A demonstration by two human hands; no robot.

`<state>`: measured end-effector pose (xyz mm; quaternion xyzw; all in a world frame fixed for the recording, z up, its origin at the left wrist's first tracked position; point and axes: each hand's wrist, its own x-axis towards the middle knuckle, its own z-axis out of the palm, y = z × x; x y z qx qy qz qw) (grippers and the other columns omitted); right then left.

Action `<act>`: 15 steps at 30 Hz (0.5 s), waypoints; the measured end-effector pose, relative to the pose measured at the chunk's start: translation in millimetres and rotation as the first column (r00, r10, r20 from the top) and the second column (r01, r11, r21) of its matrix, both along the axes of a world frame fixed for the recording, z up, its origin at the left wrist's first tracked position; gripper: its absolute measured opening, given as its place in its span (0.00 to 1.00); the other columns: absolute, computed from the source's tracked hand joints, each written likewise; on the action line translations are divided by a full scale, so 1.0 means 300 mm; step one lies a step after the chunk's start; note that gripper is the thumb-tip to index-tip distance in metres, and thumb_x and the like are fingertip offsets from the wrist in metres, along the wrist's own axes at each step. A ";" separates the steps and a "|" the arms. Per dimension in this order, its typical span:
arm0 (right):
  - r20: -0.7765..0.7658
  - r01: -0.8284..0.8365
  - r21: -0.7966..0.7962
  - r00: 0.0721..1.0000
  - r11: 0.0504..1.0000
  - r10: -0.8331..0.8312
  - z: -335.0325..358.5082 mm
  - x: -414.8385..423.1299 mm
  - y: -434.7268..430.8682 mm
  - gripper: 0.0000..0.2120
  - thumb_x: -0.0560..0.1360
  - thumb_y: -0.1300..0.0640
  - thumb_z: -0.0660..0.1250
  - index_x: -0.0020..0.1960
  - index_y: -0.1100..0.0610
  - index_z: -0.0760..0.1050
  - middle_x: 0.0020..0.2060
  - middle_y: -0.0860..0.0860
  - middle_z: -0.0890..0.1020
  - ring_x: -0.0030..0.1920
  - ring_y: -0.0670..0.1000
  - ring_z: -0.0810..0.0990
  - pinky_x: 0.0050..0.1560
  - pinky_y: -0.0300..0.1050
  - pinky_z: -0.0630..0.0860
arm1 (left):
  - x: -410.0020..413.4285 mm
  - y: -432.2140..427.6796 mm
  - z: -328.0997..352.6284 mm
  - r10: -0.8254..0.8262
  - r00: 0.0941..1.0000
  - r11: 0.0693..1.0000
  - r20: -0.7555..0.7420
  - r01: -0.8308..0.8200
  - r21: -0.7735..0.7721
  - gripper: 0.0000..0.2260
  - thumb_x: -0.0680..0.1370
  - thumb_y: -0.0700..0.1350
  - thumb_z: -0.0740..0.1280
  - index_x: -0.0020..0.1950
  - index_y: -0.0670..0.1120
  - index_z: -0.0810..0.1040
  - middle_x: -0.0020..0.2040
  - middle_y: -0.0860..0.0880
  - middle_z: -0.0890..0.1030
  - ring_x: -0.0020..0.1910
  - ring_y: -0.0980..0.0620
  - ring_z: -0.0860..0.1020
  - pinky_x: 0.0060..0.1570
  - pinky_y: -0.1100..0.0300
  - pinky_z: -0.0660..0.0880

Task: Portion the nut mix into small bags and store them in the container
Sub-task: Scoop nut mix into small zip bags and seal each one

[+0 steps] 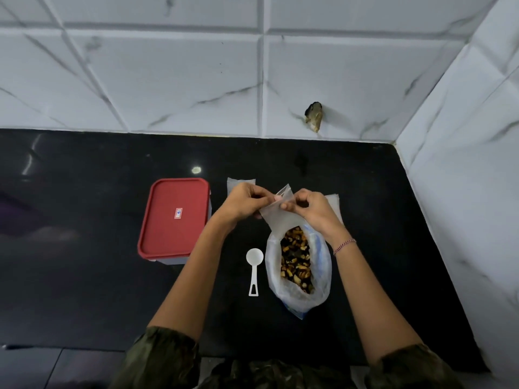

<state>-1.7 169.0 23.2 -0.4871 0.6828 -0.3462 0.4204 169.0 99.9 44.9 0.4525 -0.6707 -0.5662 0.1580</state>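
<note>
Filmy small bag was pinched at its rim.
Clamped on it: left hand, right hand; mouth perhaps parted.

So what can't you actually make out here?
All in the head view:
- Inside the container: its red lid covers it.
- The lid's label: too small to read.
- The small bag, open or sealed: the left hand and right hand pinch its top, fingers covering it.
- Spare bags: the hands hide how many.
- Nut mix: only the top layer shows.
</note>
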 end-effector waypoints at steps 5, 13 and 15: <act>-0.239 0.108 -0.149 0.961 0.983 -0.142 -0.001 0.082 -0.018 0.14 0.72 0.52 0.71 0.56 0.53 0.76 0.54 0.47 0.71 0.56 0.47 0.70 0.58 0.42 0.72 | 0.045 0.011 -0.003 0.123 0.991 0.987 0.055 -0.116 -0.112 0.02 0.75 0.39 0.71 0.42 0.43 0.83 0.35 0.51 0.81 0.32 0.57 0.78 0.32 0.68 0.77; -0.022 0.300 -0.213 0.950 0.930 -0.311 0.040 0.223 0.013 0.18 0.73 0.57 0.71 0.55 0.54 0.63 0.42 0.48 0.75 0.41 0.45 0.78 0.39 0.35 0.77 | 0.023 0.058 -0.039 0.268 0.963 0.881 0.023 -0.235 -0.411 0.05 0.72 0.40 0.74 0.39 0.46 0.80 0.34 0.54 0.79 0.32 0.61 0.77 0.33 0.72 0.73; -0.126 0.261 -0.242 0.947 0.935 -0.297 0.047 0.222 0.019 0.15 0.73 0.63 0.69 0.52 0.55 0.65 0.41 0.50 0.75 0.41 0.47 0.78 0.38 0.34 0.77 | 0.022 0.068 -0.048 0.291 0.956 0.862 0.029 -0.249 -0.441 0.04 0.72 0.40 0.74 0.40 0.46 0.80 0.34 0.55 0.79 0.33 0.62 0.77 0.35 0.73 0.74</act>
